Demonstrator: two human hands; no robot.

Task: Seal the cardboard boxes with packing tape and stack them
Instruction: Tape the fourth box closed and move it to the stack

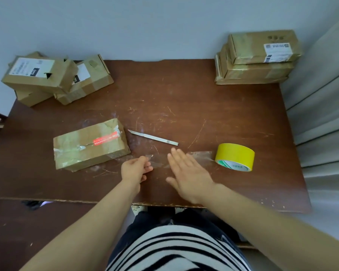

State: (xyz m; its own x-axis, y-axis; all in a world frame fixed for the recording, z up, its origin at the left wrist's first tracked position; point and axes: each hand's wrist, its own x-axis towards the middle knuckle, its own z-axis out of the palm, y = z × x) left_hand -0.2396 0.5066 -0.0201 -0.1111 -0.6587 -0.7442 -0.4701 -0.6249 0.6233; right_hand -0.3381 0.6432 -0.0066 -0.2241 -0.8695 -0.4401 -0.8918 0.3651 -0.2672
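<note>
**Tape drawn out for the box**

The box (pixel 90 143) waits just left of the hands. The left hand (pixel 135 169) pinches the free end of the tape (pixel 201 155) — likely to keep it taut — while the right hand (pixel 188 171) lies flat and empty over the strip, toward the roll (pixel 235 156).
</note>
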